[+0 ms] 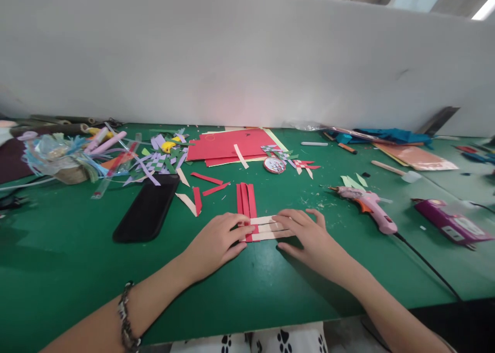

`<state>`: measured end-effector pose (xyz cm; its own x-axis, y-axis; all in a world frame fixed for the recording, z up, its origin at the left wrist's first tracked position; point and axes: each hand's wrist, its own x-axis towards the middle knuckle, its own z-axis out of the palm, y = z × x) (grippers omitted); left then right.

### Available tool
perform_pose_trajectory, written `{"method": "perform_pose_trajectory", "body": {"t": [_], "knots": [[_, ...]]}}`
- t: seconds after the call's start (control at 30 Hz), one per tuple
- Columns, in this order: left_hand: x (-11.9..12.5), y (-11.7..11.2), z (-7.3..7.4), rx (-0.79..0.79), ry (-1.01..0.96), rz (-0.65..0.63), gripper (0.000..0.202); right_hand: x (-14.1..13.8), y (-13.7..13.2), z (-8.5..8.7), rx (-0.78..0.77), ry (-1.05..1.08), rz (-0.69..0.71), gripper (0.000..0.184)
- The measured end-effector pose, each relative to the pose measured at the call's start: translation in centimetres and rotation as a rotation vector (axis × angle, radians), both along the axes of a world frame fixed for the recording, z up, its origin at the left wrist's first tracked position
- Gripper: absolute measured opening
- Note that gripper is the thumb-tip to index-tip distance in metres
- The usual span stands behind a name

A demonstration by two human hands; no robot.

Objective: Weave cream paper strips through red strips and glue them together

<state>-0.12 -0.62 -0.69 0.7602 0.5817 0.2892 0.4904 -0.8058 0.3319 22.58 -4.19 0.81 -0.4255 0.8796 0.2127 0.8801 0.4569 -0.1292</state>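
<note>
Red paper strips (246, 198) stand side by side in front of me, and cream paper strips (266, 228) cross their lower end, woven with them. My left hand (218, 238) is closed on the crossing, its fingertips on the red strips and the thumb at the lower edge. Some of the weave is hidden under those fingers. On the right, my right hand (309, 241) holds the cream strips near their free ends, fingers above and thumb below. Loose red strips (207, 178) and a cream scrap (187, 204) lie beyond my left hand.
A black phone (147, 208) lies left. To the right are a pink glue gun (367, 206) with its cord and a purple device (450, 221). Red paper sheets (230, 145), a round pin case (274, 165) and a pile of coloured strips (158, 159) lie farther back.
</note>
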Motion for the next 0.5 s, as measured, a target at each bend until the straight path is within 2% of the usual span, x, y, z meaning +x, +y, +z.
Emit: {"method": "perform_pose_trajectory", "body": {"t": [0.17,0.5], "knots": [[0.16,0.11,0.05,-0.015,0.027,-0.017,0.028,-0.60,0.69,-0.03,-0.072,0.010,0.029,0.022],[0.25,0.09,0.03,-0.080,0.041,-0.005,0.028,-0.79,0.81,-0.41,0.002,-0.013,0.068,0.016]]}}
